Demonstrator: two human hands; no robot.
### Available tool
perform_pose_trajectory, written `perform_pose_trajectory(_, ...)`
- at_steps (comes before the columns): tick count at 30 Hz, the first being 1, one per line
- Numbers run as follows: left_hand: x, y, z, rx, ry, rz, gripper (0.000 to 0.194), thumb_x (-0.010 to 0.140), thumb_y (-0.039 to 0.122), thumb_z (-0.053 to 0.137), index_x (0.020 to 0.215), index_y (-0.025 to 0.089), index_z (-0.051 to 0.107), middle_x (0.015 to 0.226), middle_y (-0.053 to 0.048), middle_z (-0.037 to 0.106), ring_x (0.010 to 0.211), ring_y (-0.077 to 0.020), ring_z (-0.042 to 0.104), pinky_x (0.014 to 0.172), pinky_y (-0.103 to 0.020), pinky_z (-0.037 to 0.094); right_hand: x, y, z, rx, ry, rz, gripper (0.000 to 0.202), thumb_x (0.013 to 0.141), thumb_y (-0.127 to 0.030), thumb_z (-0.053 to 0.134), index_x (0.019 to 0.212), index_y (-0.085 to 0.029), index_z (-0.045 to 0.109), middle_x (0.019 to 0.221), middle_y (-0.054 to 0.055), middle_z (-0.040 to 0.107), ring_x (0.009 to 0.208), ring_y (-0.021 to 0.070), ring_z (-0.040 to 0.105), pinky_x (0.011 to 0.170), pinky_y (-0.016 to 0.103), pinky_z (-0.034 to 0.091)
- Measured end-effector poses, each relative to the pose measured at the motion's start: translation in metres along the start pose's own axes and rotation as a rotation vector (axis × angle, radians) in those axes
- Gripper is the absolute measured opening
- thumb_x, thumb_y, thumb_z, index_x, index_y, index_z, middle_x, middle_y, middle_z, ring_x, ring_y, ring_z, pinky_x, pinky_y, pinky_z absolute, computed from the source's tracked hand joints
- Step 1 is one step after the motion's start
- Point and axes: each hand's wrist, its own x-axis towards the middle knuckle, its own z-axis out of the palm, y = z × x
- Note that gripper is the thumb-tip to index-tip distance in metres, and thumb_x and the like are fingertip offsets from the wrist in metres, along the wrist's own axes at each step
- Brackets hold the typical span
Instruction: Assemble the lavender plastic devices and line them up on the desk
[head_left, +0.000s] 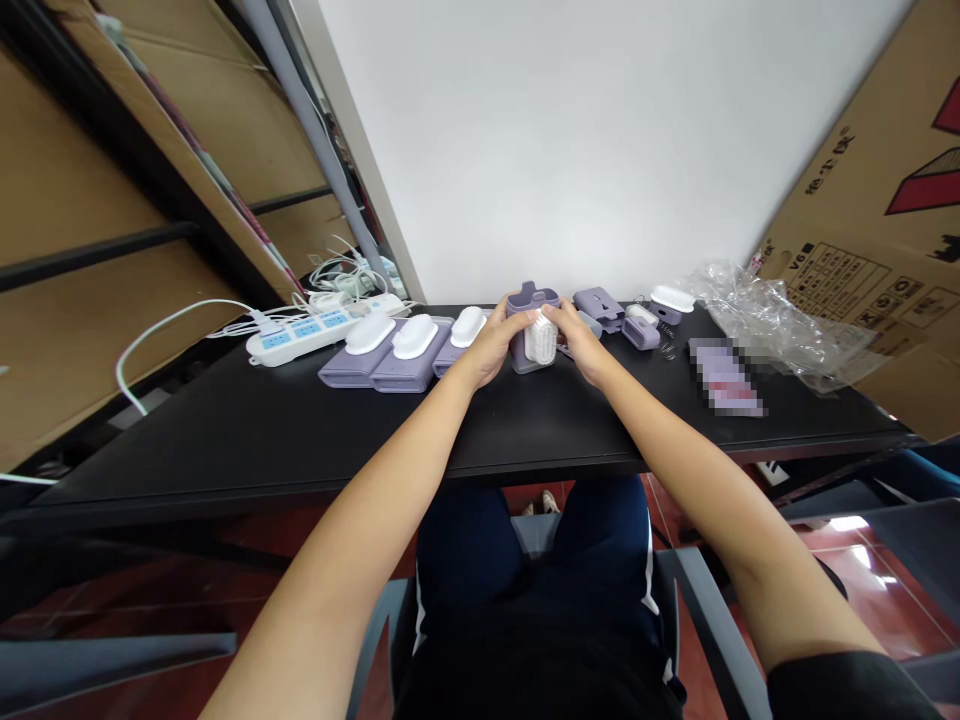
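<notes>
Between my hands, above the black table, is a purple plastic housing [533,297] with a white bristled brush piece [541,342] at its front. My left hand [491,345] grips the left side, its thumb on the white piece. On the right, my right hand [576,338] holds the same housing, fingertips near the top of the white piece. Left of my hands lie several flat purple units [409,368] topped with white oval pieces [415,337]. Purple housing parts [598,305], small springs [667,342] and another white oval brush piece [673,298] lie to the right.
A white power strip [315,330] with cables is at the table's back left. Crumpled clear plastic bags [795,325] and a pixelated purple item [724,378] lie at the right. Cardboard boxes [877,220] stand beyond, and a white wall [555,130] rises behind.
</notes>
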Motion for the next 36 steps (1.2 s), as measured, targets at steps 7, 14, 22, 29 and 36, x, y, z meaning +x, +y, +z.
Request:
perform_pose_trajectory(7, 0.000, 0.001, 0.000, -0.012, -0.004, -0.006, 0.058, 0.081, 0.048, 0.080, 0.133, 0.026, 0.063, 0.131, -0.005, 0.075, 0.136, -0.0309, 0.063, 0.121, -0.047, 0.045, 0.003, 0.008, -0.002, -0.097, 0.028, -0.069, 0.044, 0.089, -0.066, 0.065, 0.112, -0.028, 0.062, 0.108, 0.000, 0.070, 0.111, 0.0224, 0.065, 0.099, 0.037, 0.052)
perform_pose_trajectory(14, 0.000, 0.002, -0.001, 0.001, -0.020, -0.001, 0.055, 0.083, 0.047, 0.078, 0.132, 0.025, 0.064, 0.132, -0.005, 0.074, 0.136, -0.0306, 0.062, 0.120, -0.046, 0.045, -0.002, 0.008, -0.010, -0.371, 0.063, -0.156, 0.048, 0.098, -0.074, 0.054, 0.115, -0.032, 0.069, 0.108, 0.001, 0.073, 0.115, 0.0258, 0.066, 0.109, 0.042, 0.047)
perform_pose_trajectory(22, 0.002, 0.000, -0.004, -0.003, -0.057, -0.008, 0.058, 0.085, 0.045, 0.076, 0.138, 0.025, 0.062, 0.134, -0.004, 0.074, 0.137, -0.0303, 0.062, 0.120, -0.046, 0.044, 0.001, -0.009, -0.029, -0.630, 0.187, -0.192, 0.063, 0.109, -0.064, 0.025, 0.107, -0.024, 0.074, 0.116, 0.010, 0.075, 0.116, 0.0280, 0.067, 0.111, 0.046, 0.047)
perform_pose_trajectory(29, 0.001, 0.002, -0.003, 0.021, -0.052, -0.012, 0.059, 0.085, 0.045, 0.076, 0.138, 0.024, 0.062, 0.141, -0.005, 0.071, 0.142, -0.0307, 0.058, 0.121, -0.044, 0.044, 0.011, -0.011, -0.055, -0.964, 0.357, -0.044, 0.032, 0.101, -0.037, 0.047, 0.105, -0.023, 0.074, 0.118, 0.009, 0.078, 0.114, 0.0286, 0.068, 0.105, 0.045, 0.049)
perform_pose_trajectory(36, -0.001, 0.003, -0.005, 0.033, -0.068, -0.012, 0.059, 0.086, 0.047, 0.076, 0.139, 0.025, 0.062, 0.142, -0.006, 0.070, 0.143, -0.0313, 0.057, 0.123, -0.045, 0.042, 0.008, -0.021, -0.093, -1.222, 0.609, 0.176, 0.030, 0.097, -0.029, 0.054, 0.116, -0.026, 0.077, 0.129, 0.013, 0.074, 0.124, 0.0354, 0.066, 0.106, 0.055, 0.045)
